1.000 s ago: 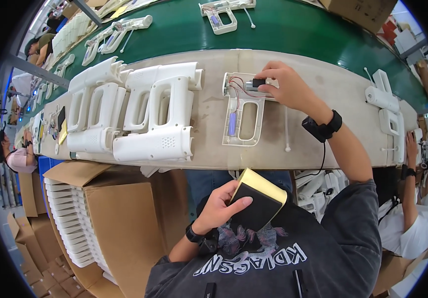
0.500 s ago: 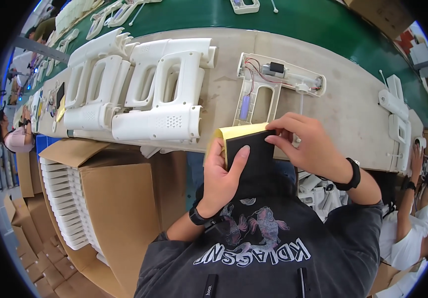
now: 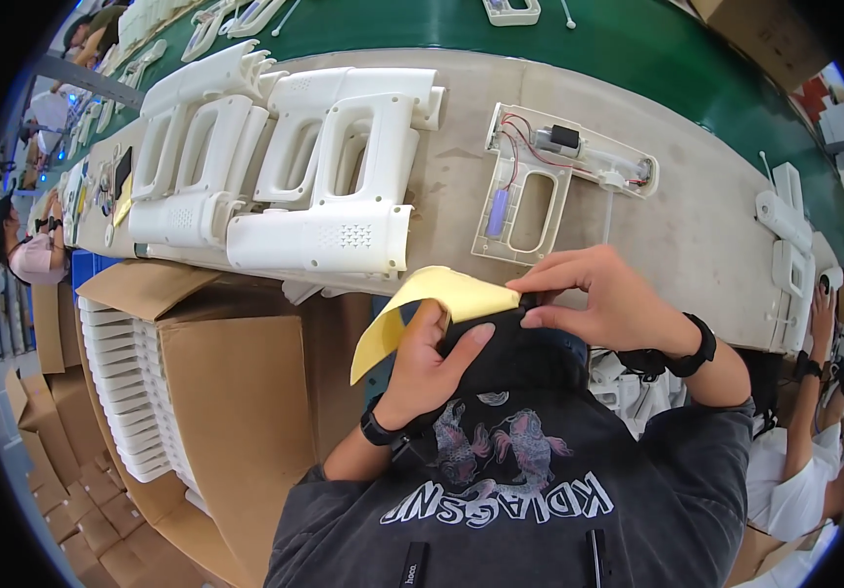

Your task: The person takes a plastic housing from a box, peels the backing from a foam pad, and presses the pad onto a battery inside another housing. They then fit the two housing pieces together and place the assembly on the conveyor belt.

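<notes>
Fingers of the right hand [image 3: 618, 302] pinch nearly together on a dark strip [image 3: 528, 300] at the corner of the yellow sheet [image 3: 456, 292]; whether the strip is free of the black sheet [image 3: 508, 329] cannot be told. At 8 o'clock from this pinch, the left hand [image 3: 424, 380] grips the black sheet, thumb flat on the dark face, fingers bent behind under the curling yellow sheet. A skewed pull could crease or tear the yellow corner; a slack left thumb could let the black sheet swing with the pull. If the strip is adhesive, it could fold onto itself or cling to a fingertip.

At 12 o'clock, apart from the hands, a white housing [image 3: 561, 201] lies on the bench [image 3: 451, 196]. Its red wires [image 3: 514, 167] run exposed between blue cell [image 3: 497, 212] and motor [image 3: 546, 140], so a catching finger could tug a joint loose. At 10 o'clock, stacked shells [image 3: 319, 240] lean together; a knock could slide them.
</notes>
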Motion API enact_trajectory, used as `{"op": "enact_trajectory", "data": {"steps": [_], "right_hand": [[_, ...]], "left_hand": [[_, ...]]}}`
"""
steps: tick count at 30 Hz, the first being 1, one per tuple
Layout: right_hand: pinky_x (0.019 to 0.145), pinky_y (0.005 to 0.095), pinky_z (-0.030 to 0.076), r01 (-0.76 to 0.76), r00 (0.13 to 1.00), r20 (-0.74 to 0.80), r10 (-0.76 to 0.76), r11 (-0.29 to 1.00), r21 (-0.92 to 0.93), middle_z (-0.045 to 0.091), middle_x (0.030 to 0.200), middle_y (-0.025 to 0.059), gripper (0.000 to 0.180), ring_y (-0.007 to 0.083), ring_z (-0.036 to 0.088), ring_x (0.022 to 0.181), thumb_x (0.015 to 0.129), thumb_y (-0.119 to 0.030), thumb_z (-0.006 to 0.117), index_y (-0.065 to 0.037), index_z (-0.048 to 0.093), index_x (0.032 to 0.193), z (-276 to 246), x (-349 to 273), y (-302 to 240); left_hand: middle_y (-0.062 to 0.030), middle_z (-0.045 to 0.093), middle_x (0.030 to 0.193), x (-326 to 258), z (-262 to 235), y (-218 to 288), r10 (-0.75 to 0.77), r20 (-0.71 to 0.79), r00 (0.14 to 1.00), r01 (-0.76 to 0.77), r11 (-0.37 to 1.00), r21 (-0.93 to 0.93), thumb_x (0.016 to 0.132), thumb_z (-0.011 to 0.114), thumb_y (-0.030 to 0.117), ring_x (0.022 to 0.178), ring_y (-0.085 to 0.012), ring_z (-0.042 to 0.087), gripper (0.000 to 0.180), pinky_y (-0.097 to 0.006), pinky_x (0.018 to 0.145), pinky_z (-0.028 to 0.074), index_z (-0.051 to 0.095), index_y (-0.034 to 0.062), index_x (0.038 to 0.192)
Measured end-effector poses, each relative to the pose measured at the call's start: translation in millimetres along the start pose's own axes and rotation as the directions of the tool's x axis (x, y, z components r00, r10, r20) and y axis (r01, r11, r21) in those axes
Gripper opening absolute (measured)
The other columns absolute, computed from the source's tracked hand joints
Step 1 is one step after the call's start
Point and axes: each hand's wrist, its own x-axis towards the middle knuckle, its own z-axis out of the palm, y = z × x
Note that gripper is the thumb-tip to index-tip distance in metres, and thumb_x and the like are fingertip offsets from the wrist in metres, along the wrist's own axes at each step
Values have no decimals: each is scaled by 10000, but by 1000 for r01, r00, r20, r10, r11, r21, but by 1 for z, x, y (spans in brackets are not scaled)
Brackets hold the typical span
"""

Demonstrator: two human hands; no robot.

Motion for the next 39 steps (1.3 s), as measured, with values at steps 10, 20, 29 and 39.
{"op": "enact_trajectory", "data": {"steps": [10,20,29,39], "right_hand": [[905,300,530,-34,986,-152,64,981,192,646,1191,54,392,127,624,1009,857,-20,726,1,591,1224,-31,27,7],[818,357,509,64,950,-235,-206,864,-499,625,1043,104,338,272,620,923,783,-90,794,-20,684,1094,-3,55,22],[788,347,514,123,938,-217,-269,847,-517,634,1027,111,332,278,627,908,770,-60,798,-5,698,1082,2,61,33],[733,337,503,136,958,-171,-229,892,-431,639,1018,93,314,246,616,834,766,-28,792,7,709,1067,-5,70,36]], "left_hand": [[-96,610,1255,-14,-17,2,20,-8,1000,-21,971,-238,971,612,27,1162,-144,571,384,-285,1017,430,452,-23,1316],[-27,670,926,-24,-24,-3,-209,494,844,207,976,59,927,695,76,860,-60,590,221,-245,758,480,591,-3,1106],[-106,690,929,-21,-25,-16,-234,534,813,178,972,155,938,689,162,818,-146,642,284,-298,764,500,577,2,1144],[-68,690,979,-17,-20,-11,-224,535,815,164,974,158,938,691,119,889,-94,615,259,-265,801,490,588,-13,1136]]}}
